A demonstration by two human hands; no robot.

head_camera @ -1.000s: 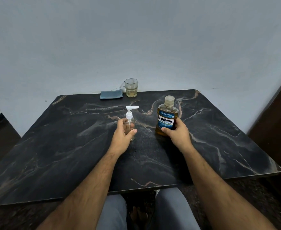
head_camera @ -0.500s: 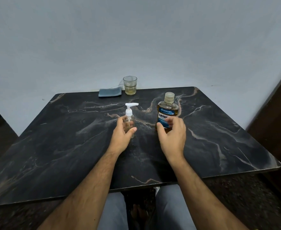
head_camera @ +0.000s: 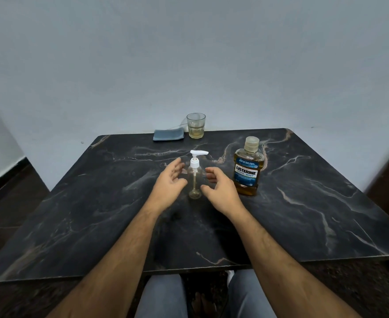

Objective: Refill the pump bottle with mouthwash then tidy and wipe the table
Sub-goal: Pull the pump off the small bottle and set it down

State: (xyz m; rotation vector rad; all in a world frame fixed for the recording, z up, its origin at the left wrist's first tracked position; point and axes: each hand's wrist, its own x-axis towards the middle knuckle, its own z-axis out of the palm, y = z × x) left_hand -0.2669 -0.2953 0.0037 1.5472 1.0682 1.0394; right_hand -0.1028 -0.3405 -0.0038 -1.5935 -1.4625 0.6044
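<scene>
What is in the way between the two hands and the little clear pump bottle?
Nothing visible. The clear plastic pump bottle with the white pump top stands upright between the open left hand and open right hand, with only bare dark marble table around it. The amber mouthwash bottle stands off to the right.

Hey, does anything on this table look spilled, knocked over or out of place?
Nothing stands out. The pump bottle, mouthwash bottle and glass all stand upright, the cloth lies folded at the far edge, and no spill shows on the table.
</scene>
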